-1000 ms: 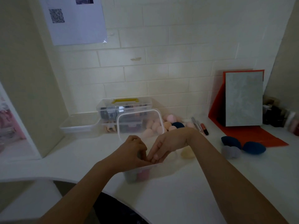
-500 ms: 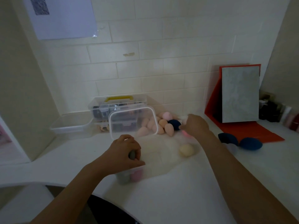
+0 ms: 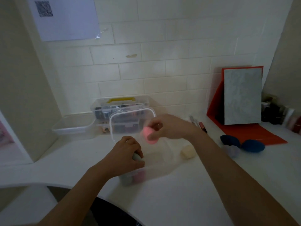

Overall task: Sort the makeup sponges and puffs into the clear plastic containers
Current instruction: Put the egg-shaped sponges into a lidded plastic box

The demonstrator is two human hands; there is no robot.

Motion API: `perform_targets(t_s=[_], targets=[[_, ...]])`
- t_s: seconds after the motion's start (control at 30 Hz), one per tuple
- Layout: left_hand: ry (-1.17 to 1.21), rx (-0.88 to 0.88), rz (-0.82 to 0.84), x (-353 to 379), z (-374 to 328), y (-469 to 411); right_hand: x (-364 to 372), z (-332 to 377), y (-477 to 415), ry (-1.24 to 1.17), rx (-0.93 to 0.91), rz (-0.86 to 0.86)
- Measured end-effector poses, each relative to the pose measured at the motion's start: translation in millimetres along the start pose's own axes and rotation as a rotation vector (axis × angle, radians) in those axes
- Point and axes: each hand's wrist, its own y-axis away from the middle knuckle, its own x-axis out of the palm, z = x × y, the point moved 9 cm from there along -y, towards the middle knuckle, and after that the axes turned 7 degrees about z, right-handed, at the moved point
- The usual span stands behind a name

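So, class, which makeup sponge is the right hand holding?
The pink sponge, pinched in the right hand; the left hand grips a grey sponge, the cream sponge lies on the table.

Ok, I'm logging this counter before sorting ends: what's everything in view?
pink sponge: one, pink, held above the open container
grey sponge: one, grey, in left hand at container rim
open container: one, clear, counter front, grey and red pieces inside
cream sponge: one, cream, on the counter right of the container
blue sponges: two, dark blue, counter right
grey puff: one, grey, beside the blue sponges
handled box: one, clear, yellow handle, by the wall
tray: one, clear, left of the box
pens: several, by the wall
red board: one, red, grey panel leaning on it
left hand: grips grey sponge
right hand: pinches pink sponge
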Motion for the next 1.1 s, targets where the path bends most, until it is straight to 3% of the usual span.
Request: perform_targets(t_s=[0.1,0.33,0.53,0.7,0.83,1.1], targets=[[-0.011,-0.018,-0.013,-1,-1,1,28,13,-4,0.073,-0.002,0.07],[-0.064,-0.086,0.01,1,3,0,59,8,-11,0.087,0.126,0.057],[-0.088,-0.131,-0.016,1,6,3,70,0,-29,0.268,0.253,0.138],[-0.109,-0.156,0.026,4,6,4,71,8,-35,0.359,0.253,0.055],[-0.09,-0.151,0.024,2,6,6,66,14,-26,0.249,0.139,-0.032],[-0.026,-0.135,0.009,0,6,9,63,4,-25,0.068,0.061,-0.016]])
